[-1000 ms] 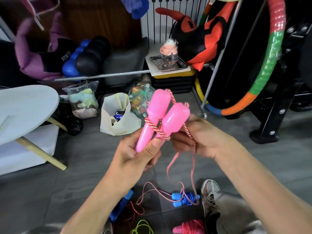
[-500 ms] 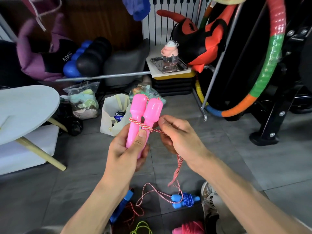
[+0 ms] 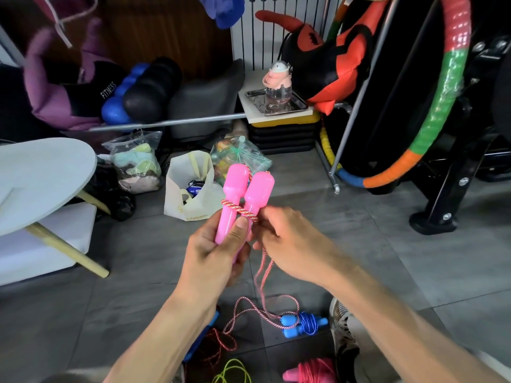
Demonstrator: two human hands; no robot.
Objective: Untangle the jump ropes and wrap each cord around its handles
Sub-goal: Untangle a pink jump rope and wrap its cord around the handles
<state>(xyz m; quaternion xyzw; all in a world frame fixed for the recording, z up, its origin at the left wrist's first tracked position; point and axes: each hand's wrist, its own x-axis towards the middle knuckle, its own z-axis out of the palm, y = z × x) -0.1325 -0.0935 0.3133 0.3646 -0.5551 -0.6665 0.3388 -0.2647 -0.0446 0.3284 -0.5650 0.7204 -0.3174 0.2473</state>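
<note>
My left hand (image 3: pixel 215 250) grips two pink jump-rope handles (image 3: pixel 246 192) held side by side and upright, thumb pressed on their shafts. A pink-and-white twisted cord (image 3: pixel 240 210) is wound a few turns around both handles. My right hand (image 3: pixel 287 241) pinches that cord just right of the handles; the rest hangs down in a loop to the floor (image 3: pixel 265 308). On the floor lie a blue rope wrapped around its blue handles (image 3: pixel 302 324), a pink wrapped rope (image 3: pixel 312 370), a red cord (image 3: pixel 221 344) and a neon yellow cord (image 3: pixel 232 371).
A white round table (image 3: pixel 41 178) stands at the left. Bags (image 3: pixel 190 194) sit on the grey tile floor ahead. A colourful hoop (image 3: pixel 439 100) and black exercise frame (image 3: pixel 453 194) are at the right. My shoe (image 3: pixel 343 330) is by the blue rope.
My right hand has carried the cord round the handles, adding a turn, and now sits close beside my left. The handles have tilted from slanted to upright and side by side.
</note>
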